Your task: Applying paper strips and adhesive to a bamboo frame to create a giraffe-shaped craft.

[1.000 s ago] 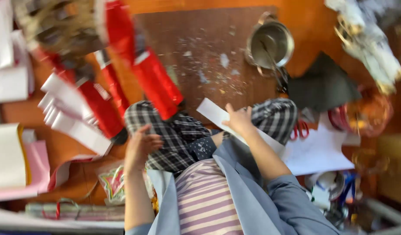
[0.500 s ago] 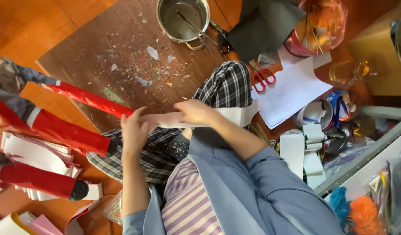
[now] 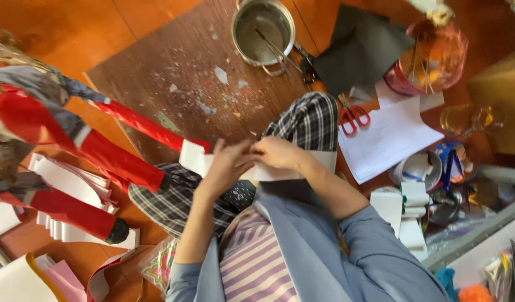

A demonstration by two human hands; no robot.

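Note:
Both of my hands hold a long white paper strip (image 3: 197, 158) across my lap. My left hand (image 3: 227, 166) pinches it near the middle, fingers closed on its edge. My right hand (image 3: 277, 152) grips the same strip just to the right, touching the left hand. The strip runs from beside a red paper tube (image 3: 140, 123) to my right knee in checked trousers (image 3: 310, 120). I sit cross-legged on an orange floor.
A dark board (image 3: 173, 72) with paper scraps lies ahead. A metal pot (image 3: 263, 28) holds tools. Red-handled scissors (image 3: 352, 114) rest on white sheets (image 3: 389, 140). Black paper (image 3: 361, 47), a red basket (image 3: 431, 61), stacked white strips (image 3: 73, 184) and more red tubes (image 3: 67, 210) surround me.
The view has swung and drawn closer. My hands came together on the white strip, which now lies level across my lap instead of being lifted at one end.

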